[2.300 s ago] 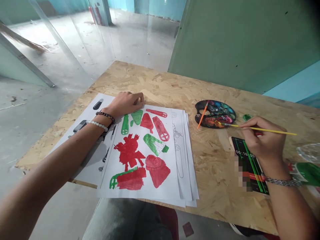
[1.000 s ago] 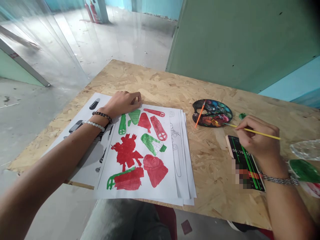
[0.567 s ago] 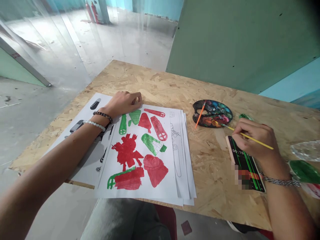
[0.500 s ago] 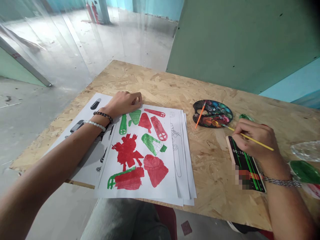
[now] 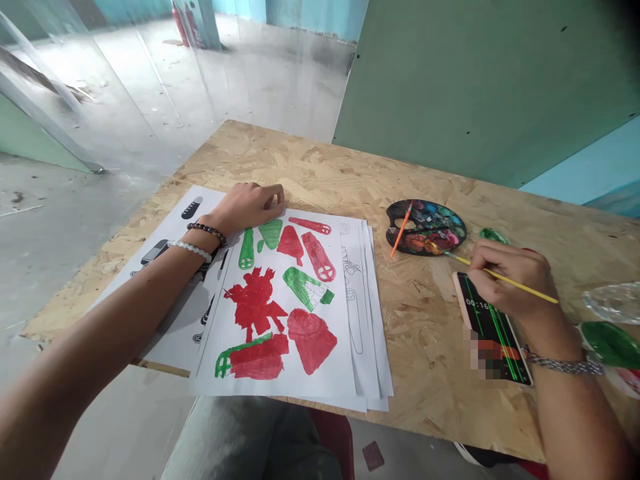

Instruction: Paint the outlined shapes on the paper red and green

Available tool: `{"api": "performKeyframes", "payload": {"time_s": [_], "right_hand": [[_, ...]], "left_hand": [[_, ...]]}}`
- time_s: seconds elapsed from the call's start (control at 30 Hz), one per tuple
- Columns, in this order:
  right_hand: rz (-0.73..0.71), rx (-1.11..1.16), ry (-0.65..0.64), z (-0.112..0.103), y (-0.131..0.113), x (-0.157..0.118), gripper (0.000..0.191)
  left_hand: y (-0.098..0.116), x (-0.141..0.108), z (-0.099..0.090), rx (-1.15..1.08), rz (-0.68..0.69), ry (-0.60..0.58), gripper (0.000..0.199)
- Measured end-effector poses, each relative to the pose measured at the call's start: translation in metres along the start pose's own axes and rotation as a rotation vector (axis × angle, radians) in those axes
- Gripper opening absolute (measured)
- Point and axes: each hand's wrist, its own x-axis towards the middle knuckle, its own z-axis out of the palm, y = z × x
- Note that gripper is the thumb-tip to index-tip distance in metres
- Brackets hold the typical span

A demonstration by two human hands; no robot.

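Observation:
My right hand (image 5: pixel 515 277) is closed around a thin yellow paintbrush (image 5: pixel 525 288). The brush's bristles point left and are at the orange and yellow paint on a dark oval palette (image 5: pixel 395 245). Across the palette's left side lies a second paintbrush (image 5: pixel 401 230), orange-handled. My left hand (image 5: pixel 254 201) rests loosely curled at the top left edge of a stack of white paper (image 5: pixel 330 333), with nothing visible in its fingers. The top sheet carries outlined shapes painted red and green; one green shape (image 5: pixel 303 287) is only partly coloured.
Beneath my right hand lies a phone (image 5: pixel 493 333) showing a timer. Clear plastic (image 5: pixel 613 300) and containers with green paint (image 5: pixel 607 341) sit at the right. Another printed sheet (image 5: pixel 165 293) is under my left forearm. A green panel (image 5: pixel 475 87) stands behind the wooden table (image 5: pixel 300 160).
My right hand and the yellow paintbrush have shifted slightly to the right, with the bristles still at the palette. My left hand and the papers have stayed put.

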Motion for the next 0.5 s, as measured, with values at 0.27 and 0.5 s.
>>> {"api": "performKeyframes", "payload": {"time_s": [0.27,0.5], "right_hand": [[0.106,0.074,-0.021,0.000,0.006,-0.005,0.025],[0.283,0.150,-0.022,0.002,0.011,-0.014,0.024]], "left_hand": [[0.004,0.000,-0.003,0.012,-0.013,-0.016,0.031],[0.007,0.000,-0.004,0.029,-0.029,-0.037,0.029]]}}
